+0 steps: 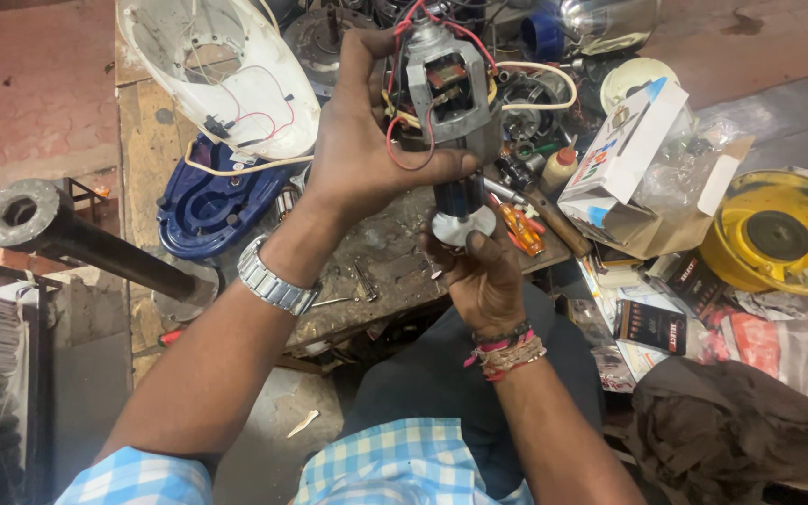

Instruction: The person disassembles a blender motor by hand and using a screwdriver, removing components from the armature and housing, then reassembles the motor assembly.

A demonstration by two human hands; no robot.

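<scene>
Both grips hold motor (pixel 446 93): left hand (pixel 357 140) above, right hand (pixel 483 276) below.

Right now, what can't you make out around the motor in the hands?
Head view only:
- Motor: far side hidden by its own body and the left hand.
- White coupler: underside covered by the right hand fingers.
- White housing: top cut off by the frame edge.
</scene>
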